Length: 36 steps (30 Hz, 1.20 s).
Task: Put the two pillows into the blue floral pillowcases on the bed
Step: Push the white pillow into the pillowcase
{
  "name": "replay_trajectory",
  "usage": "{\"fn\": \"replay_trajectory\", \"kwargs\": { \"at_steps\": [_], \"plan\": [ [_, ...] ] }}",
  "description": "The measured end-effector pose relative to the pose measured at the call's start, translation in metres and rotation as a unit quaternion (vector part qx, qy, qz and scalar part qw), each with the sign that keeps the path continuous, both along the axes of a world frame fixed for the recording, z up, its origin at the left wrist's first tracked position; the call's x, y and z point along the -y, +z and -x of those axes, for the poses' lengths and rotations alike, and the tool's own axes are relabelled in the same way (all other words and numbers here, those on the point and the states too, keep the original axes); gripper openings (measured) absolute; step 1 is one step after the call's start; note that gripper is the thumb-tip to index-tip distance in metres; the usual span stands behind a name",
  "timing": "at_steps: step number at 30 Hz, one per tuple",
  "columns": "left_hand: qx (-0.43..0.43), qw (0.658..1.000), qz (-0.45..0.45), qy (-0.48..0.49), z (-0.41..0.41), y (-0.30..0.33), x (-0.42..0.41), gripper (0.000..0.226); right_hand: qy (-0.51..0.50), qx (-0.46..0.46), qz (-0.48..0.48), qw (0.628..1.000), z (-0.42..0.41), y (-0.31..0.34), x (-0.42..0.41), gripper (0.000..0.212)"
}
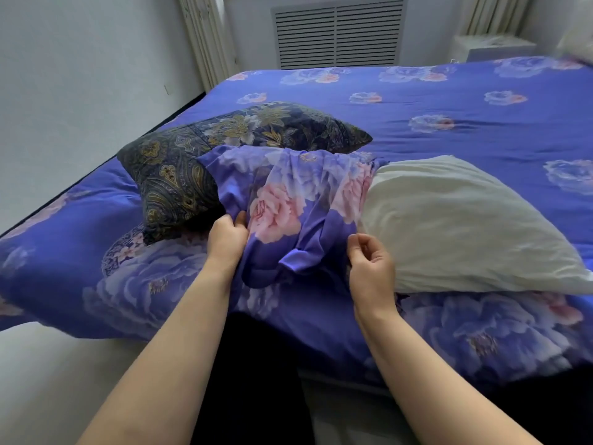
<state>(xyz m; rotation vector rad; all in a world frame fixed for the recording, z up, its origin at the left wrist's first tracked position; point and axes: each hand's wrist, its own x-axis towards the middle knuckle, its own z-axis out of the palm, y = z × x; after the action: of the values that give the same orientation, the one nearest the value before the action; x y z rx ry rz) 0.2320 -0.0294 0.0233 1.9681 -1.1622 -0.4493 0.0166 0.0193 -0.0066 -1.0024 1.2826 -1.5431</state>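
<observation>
A crumpled blue floral pillowcase (288, 200) with pink roses lies near the bed's front edge, between two pillows. My left hand (226, 240) grips its left edge, thumb on top of the cloth. My right hand (369, 261) pinches its right edge with curled fingers, beside the white pillow (455, 226). That pillow is bare and lies to the right, one corner against the pillowcase. A dark navy pillow (205, 155) with gold paisley and flowers lies behind and to the left, partly under the pillowcase. I cannot pick out a second pillowcase.
The bed (449, 117) carries a blue floral cover that hangs over the front edge. A white wall runs along the left side. A louvred radiator cover (338, 32) and curtains stand behind the bed, with a white box (494, 48) at the far right.
</observation>
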Motion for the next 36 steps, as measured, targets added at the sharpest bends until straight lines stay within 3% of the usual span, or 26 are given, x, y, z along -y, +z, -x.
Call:
{"fn": "replay_trajectory", "kwargs": {
  "at_steps": [3,5,7,10,14,17,21,24,26,28,29,31,32,34,36],
  "plan": [
    [-0.006,0.999,0.026,0.028,-0.005,0.012,0.009,0.041,-0.026,0.103,-0.021,0.994,0.005,-0.004,-0.002,0.034],
    [0.002,0.998,0.051,0.043,-0.008,0.025,0.017,0.041,0.004,0.085,-0.020,0.996,0.017,-0.002,-0.003,0.028],
    [0.015,0.995,0.083,0.048,-0.011,0.039,0.026,0.040,0.070,-0.071,-0.018,0.995,0.031,-0.004,-0.006,0.034],
    [0.037,0.993,0.097,0.060,-0.015,0.051,0.032,0.039,0.050,-0.368,-0.021,0.928,0.071,-0.011,-0.005,0.041],
    [0.006,0.995,0.043,0.089,-0.023,0.029,0.029,0.043,-0.097,-0.526,-0.003,0.845,0.137,0.004,0.014,0.047],
    [-0.041,0.997,0.007,0.065,-0.017,0.006,0.023,0.045,-0.149,-0.559,-0.016,0.815,0.163,0.003,0.025,0.048],
    [-0.098,0.995,-0.005,0.011,-0.012,-0.021,0.010,0.043,-0.161,-0.506,-0.102,0.841,0.168,-0.008,0.030,0.040],
    [-0.124,0.991,-0.038,-0.015,-0.009,-0.037,0.000,0.045,-0.239,-0.525,-0.075,0.813,0.149,-0.002,0.031,0.031],
    [-0.134,0.990,-0.048,-0.011,-0.007,-0.042,-0.005,0.047,-0.267,-0.551,0.001,0.791,0.120,0.010,0.030,0.032],
    [-0.133,0.991,-0.034,-0.008,0.002,-0.042,-0.008,0.045,-0.214,-0.570,0.115,0.785,0.086,0.023,0.027,0.035],
    [-0.127,0.992,-0.021,-0.006,0.005,-0.041,-0.009,0.044,-0.150,-0.562,0.147,0.800,0.067,0.028,0.026,0.039],
    [-0.098,0.995,-0.001,-0.002,0.008,-0.039,-0.012,0.043,0.000,-0.540,0.140,0.830,0.029,0.037,0.022,0.049],
    [-0.086,0.996,0.006,-0.004,0.005,-0.037,-0.015,0.042,0.061,-0.548,0.113,0.826,0.011,0.039,0.020,0.055],
    [-0.056,0.998,0.004,-0.011,0.002,-0.035,-0.018,0.041,0.111,-0.622,0.067,0.772,-0.008,0.038,0.020,0.062],
    [0.000,1.000,0.005,-0.004,-0.006,-0.034,-0.023,0.037,0.120,-0.678,0.044,0.724,-0.016,0.037,0.021,0.054]
  ]
}}
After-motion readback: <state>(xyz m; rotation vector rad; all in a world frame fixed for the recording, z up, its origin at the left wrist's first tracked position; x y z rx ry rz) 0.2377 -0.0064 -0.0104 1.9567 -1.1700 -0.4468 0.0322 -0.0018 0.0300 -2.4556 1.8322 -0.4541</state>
